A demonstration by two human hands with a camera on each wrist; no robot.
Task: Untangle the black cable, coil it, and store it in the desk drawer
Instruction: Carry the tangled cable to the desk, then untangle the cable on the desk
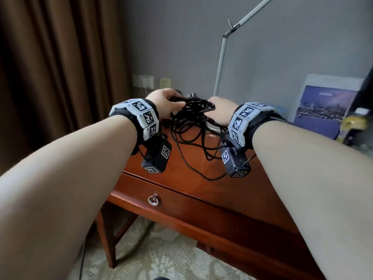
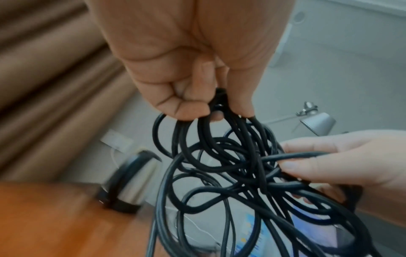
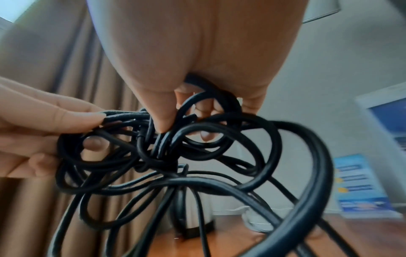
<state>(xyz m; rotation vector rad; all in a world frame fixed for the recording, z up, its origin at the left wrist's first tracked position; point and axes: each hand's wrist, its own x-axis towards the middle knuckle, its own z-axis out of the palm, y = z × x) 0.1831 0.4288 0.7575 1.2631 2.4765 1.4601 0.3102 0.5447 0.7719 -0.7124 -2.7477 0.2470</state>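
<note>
A tangled black cable [image 1: 191, 116] hangs in a knotted bunch above the wooden desk [image 1: 193, 168], with long loops trailing down onto the desktop. My left hand [image 1: 163, 102] pinches several loops of the cable [image 2: 219, 153] at the top of the bunch. My right hand [image 1: 220, 110] grips the other side, its thumb and fingers curled through loops of the cable [image 3: 186, 151]. In the right wrist view the left hand's fingers [image 3: 66, 118] show at the left edge. The desk drawer [image 1: 181, 201] is closed, with a ring pull [image 1: 153, 200].
A metal desk lamp arm [image 1: 221, 57] rises behind the cable, its base partly hidden. A blue printed card [image 1: 323, 110] leans on the wall at right, beside a yellow bottle [image 1: 353, 126]. Brown curtains [image 1: 50, 67] hang left. Wall sockets [image 1: 143, 81] sit behind the desk.
</note>
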